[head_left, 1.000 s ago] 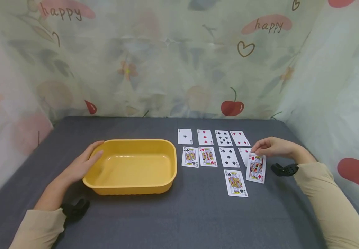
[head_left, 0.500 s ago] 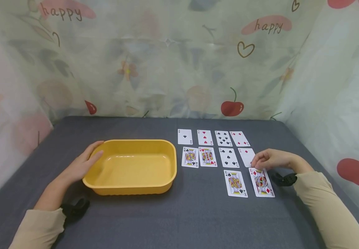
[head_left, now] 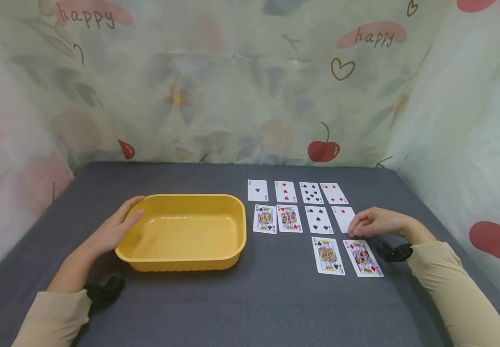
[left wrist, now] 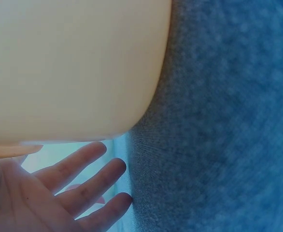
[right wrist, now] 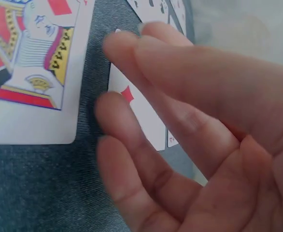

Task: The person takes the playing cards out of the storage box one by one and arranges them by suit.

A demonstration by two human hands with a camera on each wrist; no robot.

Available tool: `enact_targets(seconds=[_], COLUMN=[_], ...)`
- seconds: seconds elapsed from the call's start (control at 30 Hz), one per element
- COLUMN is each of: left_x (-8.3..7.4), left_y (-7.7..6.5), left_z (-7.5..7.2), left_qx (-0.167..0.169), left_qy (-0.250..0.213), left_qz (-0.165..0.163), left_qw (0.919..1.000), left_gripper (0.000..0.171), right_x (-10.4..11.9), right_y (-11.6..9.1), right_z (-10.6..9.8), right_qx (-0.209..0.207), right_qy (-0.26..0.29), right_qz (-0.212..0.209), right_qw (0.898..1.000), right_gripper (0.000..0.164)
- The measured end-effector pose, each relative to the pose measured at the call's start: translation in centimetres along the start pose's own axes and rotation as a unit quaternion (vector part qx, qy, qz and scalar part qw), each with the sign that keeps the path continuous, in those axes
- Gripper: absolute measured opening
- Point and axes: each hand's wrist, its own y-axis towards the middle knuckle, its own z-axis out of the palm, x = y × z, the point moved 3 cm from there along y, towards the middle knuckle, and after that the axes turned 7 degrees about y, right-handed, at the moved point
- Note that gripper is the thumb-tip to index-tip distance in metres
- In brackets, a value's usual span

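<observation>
Head view: king of diamonds (head_left: 363, 258) flat, long axis near-far; right hand (head_left: 373, 222) released.

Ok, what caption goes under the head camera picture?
Left hand rests on a yellow tub; right hand hovers just above the king of diamonds.

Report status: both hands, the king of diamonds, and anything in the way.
Left hand open, resting against yellow tub. Right hand open, empty, just above king of diamonds. King flat beside king of spades. Nothing obstructing.

King of diamonds (head_left: 363, 258) now flat on table beside king of spades (head_left: 328, 256), off diamond card (head_left: 344, 218); right hand (head_left: 375, 222) released it, fingers lifted clear.
</observation>
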Motion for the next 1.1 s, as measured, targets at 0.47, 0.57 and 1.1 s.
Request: enact_targets(seconds=[0.47, 0.57, 1.1], left_x=[-0.2, -0.2, -5.0], left_y=[-0.3, -0.4, 0.3], left_z=[-0.3, -0.6, -4.4], left_qx=[0.002, 0.006, -0.018], left_qy=[0.02, 0.034, 0.114], left_qz=[0.01, 0.02, 0.076], left_qw=[0.9997, 0.9992, 0.9905], left_gripper=[0.069, 0.069, 0.068], right_x=[3.7, 5.3, 13.4], right_y=[0.0, 0.1, 1.4], right_z=[-1.1, -1.2, 0.1], right_qx=[-0.136, -0.168, -0.252], right_qy=[-0.004, -0.029, -0.122], right_qz=[-0.035, -0.046, -0.149], right_qw=[0.99, 0.984, 0.948], right_gripper=[0.037, 0.035, 0.034])
